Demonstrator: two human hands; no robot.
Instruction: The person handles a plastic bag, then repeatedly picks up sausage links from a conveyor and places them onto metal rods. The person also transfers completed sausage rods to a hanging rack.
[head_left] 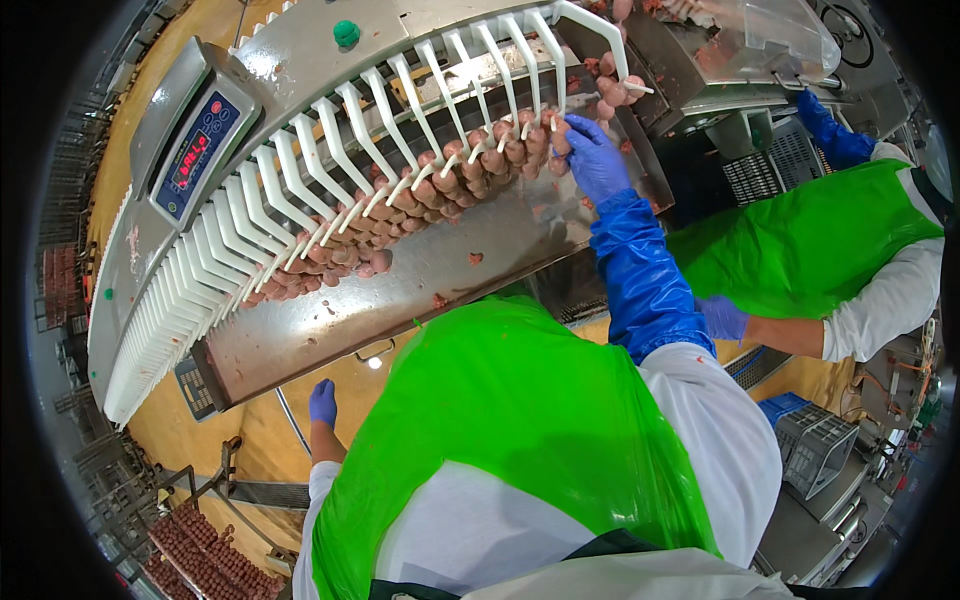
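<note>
Strings of short, round pink sausage links hang in loops from a curved row of white hooks. At the right end of the row, my right hand, in a purple glove with a blue sleeve cover, has its fingers closed on the last hanging links. My left hand, also gloved in purple, hangs low beside my green apron, away from the sausages. It shows no thing in it, and its fingers are mostly hidden.
Below the hooks runs a metal tray with meat scraps. A control panel with a red display sits at the upper left. At right stands a co-worker in a green apron, near grey crates. More sausages hang at lower left.
</note>
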